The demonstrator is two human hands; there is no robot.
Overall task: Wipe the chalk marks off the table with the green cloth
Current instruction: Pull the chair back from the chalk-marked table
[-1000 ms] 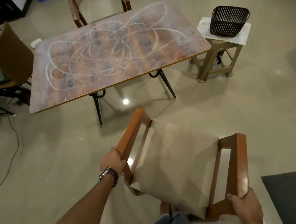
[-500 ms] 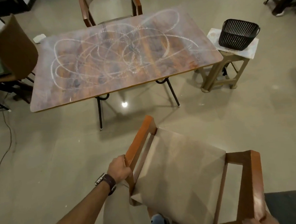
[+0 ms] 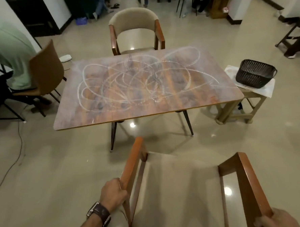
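Left hand [image 3: 113, 194], seen from the head camera, is curled round the near end of the left wooden armrest of the brown-framed, beige-cushioned armchair [image 3: 178, 190] in the foreground, a dark-strapped wristwatch [image 3: 98, 214] on its wrist; the right hand [image 3: 277, 220], half cut off by the bottom edge, grips the end of the right armrest. This chair stands well apart from the rectangular wood-grain table [image 3: 215, 98], whose top is covered with looping white chalk marks [image 3: 135, 81], all still unwiped. No green cloth shows anywhere in view; it may lie inside the dark woven basket [image 3: 254, 73] on the pale stool [image 3: 242, 107] just beside the table's right end, but that cannot be told from here. The step in hand looks like shifting the chair out of the way, so the task proper has not begun. To do it well, keep both grips even so the chair does not twist, set it down clear of the table's thin dark legs, and leave room to stand at the near edge. A second beige armchair [image 3: 135, 24] sits at the far side, and a seated person in a pale green shirt [image 3: 5, 55] is at the left.
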